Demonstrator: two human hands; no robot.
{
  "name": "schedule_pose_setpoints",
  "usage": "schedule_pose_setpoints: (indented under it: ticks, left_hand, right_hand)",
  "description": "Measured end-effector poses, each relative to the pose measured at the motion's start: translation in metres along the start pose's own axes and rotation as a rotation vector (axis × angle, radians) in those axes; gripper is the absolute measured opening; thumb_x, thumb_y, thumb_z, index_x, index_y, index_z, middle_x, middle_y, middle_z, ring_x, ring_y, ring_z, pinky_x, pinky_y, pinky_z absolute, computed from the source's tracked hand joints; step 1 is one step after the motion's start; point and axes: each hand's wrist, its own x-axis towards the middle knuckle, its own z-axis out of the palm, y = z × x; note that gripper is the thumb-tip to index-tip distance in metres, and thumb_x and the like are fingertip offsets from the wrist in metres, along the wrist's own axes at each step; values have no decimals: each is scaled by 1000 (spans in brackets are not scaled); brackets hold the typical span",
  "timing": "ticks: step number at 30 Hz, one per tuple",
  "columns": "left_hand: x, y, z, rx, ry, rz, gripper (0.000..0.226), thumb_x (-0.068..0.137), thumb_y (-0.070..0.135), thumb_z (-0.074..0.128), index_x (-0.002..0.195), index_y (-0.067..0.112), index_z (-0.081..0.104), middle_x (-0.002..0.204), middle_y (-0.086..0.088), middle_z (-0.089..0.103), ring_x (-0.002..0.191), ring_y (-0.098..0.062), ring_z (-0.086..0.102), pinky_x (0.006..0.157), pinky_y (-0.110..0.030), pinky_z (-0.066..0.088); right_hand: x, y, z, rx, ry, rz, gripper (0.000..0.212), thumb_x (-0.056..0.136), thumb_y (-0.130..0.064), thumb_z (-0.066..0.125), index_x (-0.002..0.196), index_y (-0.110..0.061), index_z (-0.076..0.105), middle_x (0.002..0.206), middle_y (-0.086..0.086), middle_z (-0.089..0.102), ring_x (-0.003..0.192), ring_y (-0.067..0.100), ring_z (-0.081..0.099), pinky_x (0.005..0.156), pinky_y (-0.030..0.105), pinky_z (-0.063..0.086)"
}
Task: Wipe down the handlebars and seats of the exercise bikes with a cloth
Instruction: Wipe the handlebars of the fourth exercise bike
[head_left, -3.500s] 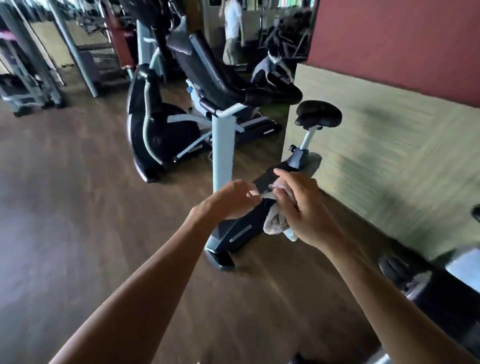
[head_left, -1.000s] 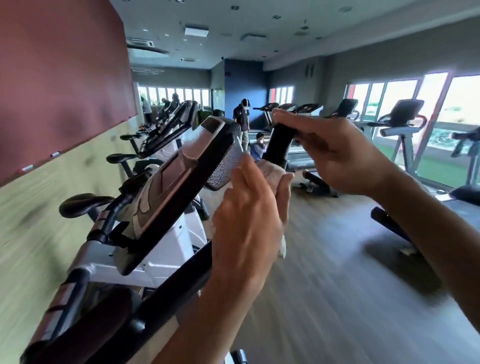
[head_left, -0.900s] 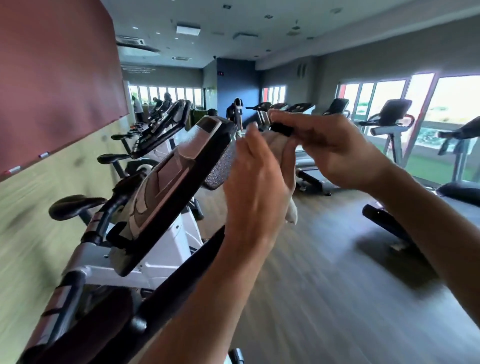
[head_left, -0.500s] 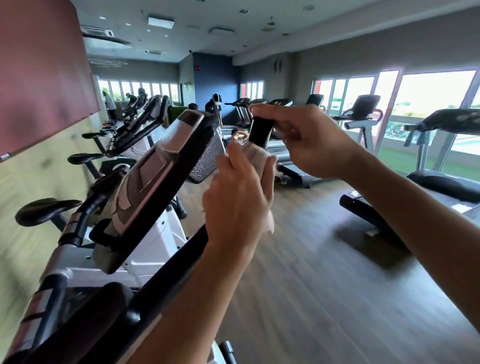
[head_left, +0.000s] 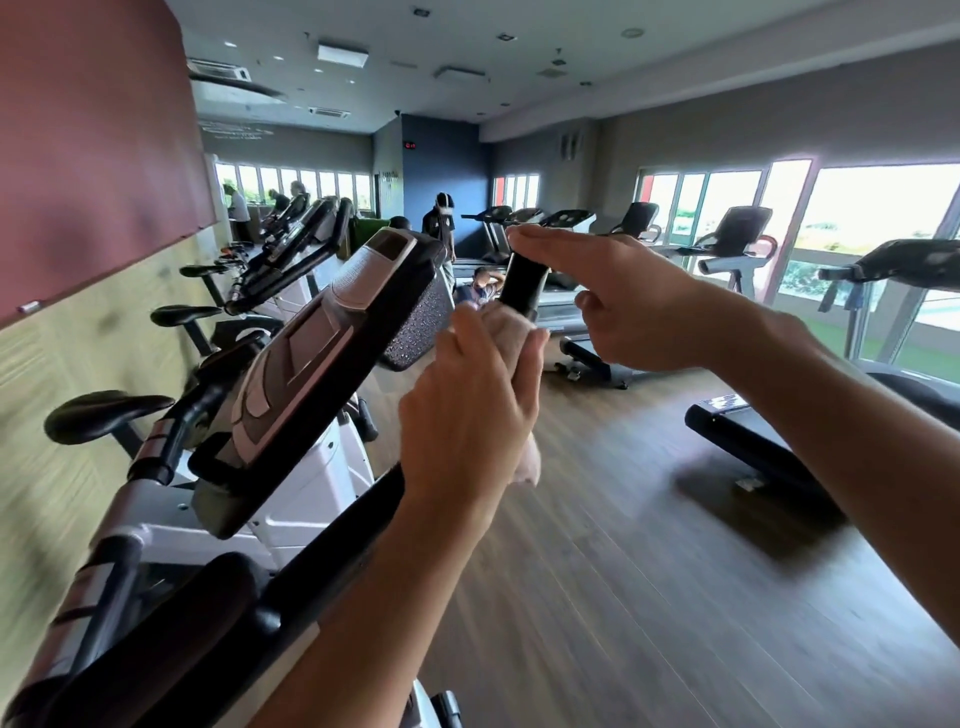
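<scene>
Cloth (head_left: 511, 332) is sitting bunched around the handlebar (head_left: 523, 283), just right of the console (head_left: 332, 358). I am judging it soft and light. My left hand (head_left: 467, 415) is gripping it against the rigid bar; my right hand (head_left: 623, 296) is resting flat-fingered on the bar's end.

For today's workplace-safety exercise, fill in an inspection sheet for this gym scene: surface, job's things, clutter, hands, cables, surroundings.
Surface: wood-look floor, bare where visible.
Job's things: cloth wrapped round the black handlebar of the nearest exercise bike; console beside it.
Clutter: nothing seen.
Hands: left hand grips the cloth; right hand rests its fingers on the handlebar's top.
Cables: nothing seen.
Surroundings: more bikes, treadmills, windows, people far off.
</scene>
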Motion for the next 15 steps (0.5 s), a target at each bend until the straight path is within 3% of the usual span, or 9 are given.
schedule_pose_setpoints:
  ticks: [2,4,6,8,10,13,15]
  left_hand:
    - [24,10,8,-158,52,-17,65,103,58,43,135,2,49,117,-17,64,90,-33,73,58,-37,55]
    - [43,15,15,-246,75,27,68,103,53,45,147,2,43,139,-22,54,115,-35,66,77,-42,61]
    - [45,16,16,-262,85,82,62,103,50,47,145,4,47,131,-17,58,112,-31,65,78,-41,61]
    - [34,12,13,-242,89,72,54,102,50,49,134,6,54,113,-12,64,93,-27,69,66,-36,58]
    - [15,6,9,-154,74,47,52,101,51,50,124,6,55,104,-11,65,82,-26,70,58,-33,54]
    - [-7,0,1,-10,26,22,51,102,55,46,116,7,55,96,-9,65,74,-26,70,52,-34,51]
    - [2,2,3,-45,27,13,48,101,53,48,111,7,53,93,-10,64,73,-28,70,53,-34,50]
  right_hand:
    - [1,5,1,9,19,-31,83,79,23,43,154,-12,41,156,0,45,141,5,40,110,2,27]
    - [3,9,2,63,46,-29,82,81,23,42,153,-14,45,143,-2,58,122,7,59,103,19,46]
    - [4,13,4,110,73,-15,82,81,25,42,152,-16,47,140,-2,61,119,8,62,101,28,51]
    - [2,14,7,109,88,-15,87,77,28,40,152,-14,47,153,0,50,137,2,46,114,20,39]
    - [-1,12,10,65,110,-31,91,74,28,40,154,-16,44,157,-6,40,139,-7,30,113,5,26]
    - [-4,9,13,62,134,-34,89,76,28,40,154,-17,44,158,-6,39,137,-12,23,107,-3,18]
    - [-2,8,14,56,172,-35,79,84,26,41,151,-14,47,158,0,43,135,-11,26,107,-4,17]
